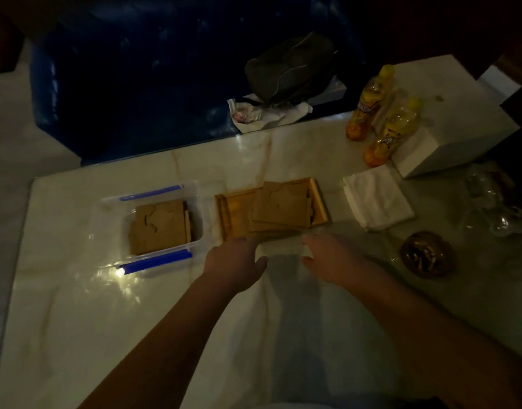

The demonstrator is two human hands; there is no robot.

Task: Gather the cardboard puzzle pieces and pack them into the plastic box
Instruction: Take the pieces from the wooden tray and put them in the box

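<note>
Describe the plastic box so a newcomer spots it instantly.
On the pale marble table, look left of the wooden tray. The clear plastic box sits there, alone in having blue latches and cardboard puzzle pieces lying inside.

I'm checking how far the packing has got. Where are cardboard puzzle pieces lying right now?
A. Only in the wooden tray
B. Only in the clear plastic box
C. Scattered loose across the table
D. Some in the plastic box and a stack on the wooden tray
D: brown pieces lie flat inside the plastic box, and a stack of pieces sits on the wooden tray beside it.
</note>
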